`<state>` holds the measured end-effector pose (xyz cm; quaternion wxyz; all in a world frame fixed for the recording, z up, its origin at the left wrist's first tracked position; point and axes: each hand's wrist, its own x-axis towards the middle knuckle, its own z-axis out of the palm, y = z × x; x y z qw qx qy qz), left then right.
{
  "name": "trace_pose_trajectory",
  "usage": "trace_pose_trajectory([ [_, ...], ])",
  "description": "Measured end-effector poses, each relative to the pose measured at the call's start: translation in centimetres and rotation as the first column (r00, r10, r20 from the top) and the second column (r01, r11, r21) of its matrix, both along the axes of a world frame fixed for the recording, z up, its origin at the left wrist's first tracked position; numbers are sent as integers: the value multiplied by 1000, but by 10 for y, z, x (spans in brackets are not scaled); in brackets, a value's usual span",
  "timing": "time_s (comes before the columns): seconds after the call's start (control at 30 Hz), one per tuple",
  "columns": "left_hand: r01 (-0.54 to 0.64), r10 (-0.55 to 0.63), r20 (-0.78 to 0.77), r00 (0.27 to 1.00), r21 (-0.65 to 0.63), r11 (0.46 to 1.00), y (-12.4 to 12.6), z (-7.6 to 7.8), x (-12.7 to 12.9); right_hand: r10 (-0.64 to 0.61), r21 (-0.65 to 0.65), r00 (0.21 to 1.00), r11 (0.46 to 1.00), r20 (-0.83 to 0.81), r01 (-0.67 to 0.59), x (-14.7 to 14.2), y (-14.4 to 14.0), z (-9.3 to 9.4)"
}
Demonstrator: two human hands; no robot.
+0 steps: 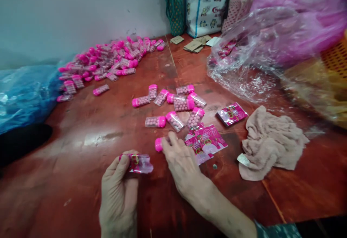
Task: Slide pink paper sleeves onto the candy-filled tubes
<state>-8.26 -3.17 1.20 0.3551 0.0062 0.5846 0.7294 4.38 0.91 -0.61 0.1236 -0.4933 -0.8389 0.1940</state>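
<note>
Handling Pink Sachet and Capped Tube at Near Table Edge

Holding a small pink printed foil sachet (138,163), the left hand (119,194) stands near centre, back to the camera, thumb and fingers pinched together on the sachet's left end. The sachet juts rightward, clear of the red-brown wooden table (81,180).

The right hand (182,165) reaches forward from the near right, forearm angled across the table, palm down. Its fingers are curled together over a clear plastic tube with a pink cap (158,144); only the cap shows at the fingertips, so the grip on the body cannot be judged fully.

Just right of that hand lies a small heap of pink printed sachets (208,141), touching one another. One more flat pink sachet (232,114) lies apart, further right. Beyond the hands, a loose scatter of pink-capped tubes filled with pink pellets (173,104) lies flat. A large pile of like tubes (108,63) sits at far left. A crumpled beige cloth (271,142) lies near right; a clear plastic bag (252,57) lies far right.
</note>
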Motion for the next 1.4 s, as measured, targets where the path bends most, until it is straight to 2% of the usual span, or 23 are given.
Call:
trace_pose_trajectory([
  [0.07,-12,13,45,999,-18,1000,3,1,3,-24,-36,998,999,51,25,5,1,-2],
  [0.13,-7,9,87,996,-23,1000,5,1,8,-53,-8,997,999,51,53,10,3,-4],
  [0.23,5,-3,131,991,-15,1000,7,1,13,-84,49,996,995,-19,85,15,4,-8],
  [0.33,17,-13,138,990,-24,1000,8,-2,14,-107,20,979,994,-172,112,18,0,-10],
  [0.4,33,-32,111,993,-4,999,8,-7,12,-171,-55,930,985,-326,162,23,-3,-8],
  [0.47,47,-49,76,996,25,999,8,-12,11,-267,-188,839,962,-474,199,29,-5,-5],
  [0.53,59,-61,51,997,40,997,9,-16,12,-339,-287,765,935,-548,209,35,-5,-4],
  [0.6,74,-76,43,996,36,997,9,-19,14,-342,-276,770,935,-539,222,38,-5,-5],
  [0.77,112,-113,28,993,28,993,8,-24,17,-269,-116,875,963,-402,242,32,-14,-15],
  [0.9,97,-98,25,995,38,995,8,-25,17,-315,7,930,947,-192,322,29,-32,-17],
  [1.0,83,-83,23,996,36,996,9,-24,18,-264,41,960,962,-91,269,31,-43,-18],
  [1.07,87,-87,20,996,33,996,9,-24,19,-210,-2,967,977,-145,212,34,-46,-19],
  [1.13,100,-100,13,995,28,995,9,-23,20,-236,-97,923,971,-305,216,39,-44,-18],
  [1.27,128,-128,-4,992,9,992,7,-23,23,-423,-339,718,901,-553,270,48,-33,-10],
  [1.4,201,-201,-66,977,-11,980,6,-22,28,-445,-466,623,873,-643,143,45,-29,-3],
])
